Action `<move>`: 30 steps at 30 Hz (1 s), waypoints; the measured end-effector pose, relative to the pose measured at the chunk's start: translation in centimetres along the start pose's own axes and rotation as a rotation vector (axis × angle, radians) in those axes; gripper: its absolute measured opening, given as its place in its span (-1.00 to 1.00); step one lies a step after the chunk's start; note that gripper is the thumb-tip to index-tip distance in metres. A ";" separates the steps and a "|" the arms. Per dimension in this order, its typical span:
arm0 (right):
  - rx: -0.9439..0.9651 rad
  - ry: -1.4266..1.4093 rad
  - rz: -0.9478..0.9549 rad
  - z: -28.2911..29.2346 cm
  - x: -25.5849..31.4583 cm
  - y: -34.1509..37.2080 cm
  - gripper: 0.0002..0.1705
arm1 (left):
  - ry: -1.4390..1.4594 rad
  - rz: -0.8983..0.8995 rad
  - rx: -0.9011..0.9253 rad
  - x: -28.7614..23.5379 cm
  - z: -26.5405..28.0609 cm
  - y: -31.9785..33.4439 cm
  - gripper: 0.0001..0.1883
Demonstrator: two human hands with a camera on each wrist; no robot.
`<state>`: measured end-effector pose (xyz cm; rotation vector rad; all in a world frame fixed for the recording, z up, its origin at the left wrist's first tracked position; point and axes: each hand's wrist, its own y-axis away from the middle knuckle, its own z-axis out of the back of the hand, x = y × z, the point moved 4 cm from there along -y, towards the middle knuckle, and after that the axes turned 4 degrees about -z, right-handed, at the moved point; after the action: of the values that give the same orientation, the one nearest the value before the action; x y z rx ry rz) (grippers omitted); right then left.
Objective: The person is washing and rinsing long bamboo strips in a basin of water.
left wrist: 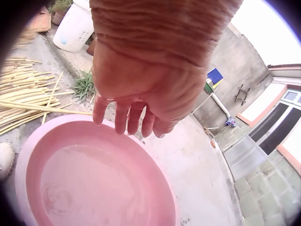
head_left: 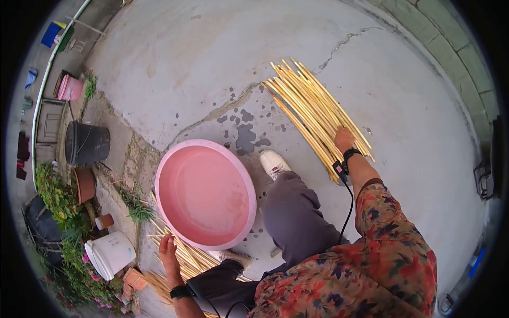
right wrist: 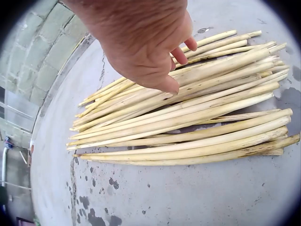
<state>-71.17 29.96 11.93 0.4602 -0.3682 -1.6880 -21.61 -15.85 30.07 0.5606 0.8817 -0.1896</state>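
Pale yellow sticks [head_left: 313, 108] lie in a loose bundle on the concrete at the right. My right hand [head_left: 344, 139] is at their near end; in the right wrist view the hand [right wrist: 146, 52] is over the sticks [right wrist: 188, 108], fingertips at the upper ones, and whether it grips any is not clear. My left hand [head_left: 169, 257] hangs beside the rim of a pink basin [head_left: 207, 196]. The left wrist view shows the left hand [left wrist: 146, 80] with loose, slightly bent fingers and nothing in them, above the basin [left wrist: 99, 183], which holds shallow water.
More sticks [head_left: 188, 259] lie under and behind the basin, by my feet. A white bucket [head_left: 111, 254], a black bucket [head_left: 88, 143], bricks [head_left: 132, 279] and plants [head_left: 55, 196] line the left side. A block wall [head_left: 450, 47] borders the right. The concrete has wet spots and a crack.
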 end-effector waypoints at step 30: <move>0.442 0.197 1.561 -0.7 29.6 41.5 -0.67 | 0.573 0.217 0.030 24.6 5.7 0.1 -0.65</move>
<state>-39.21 -6.05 28.78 0.4399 -0.6997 -0.0375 -2.19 -17.12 13.97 0.7500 1.3634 0.1667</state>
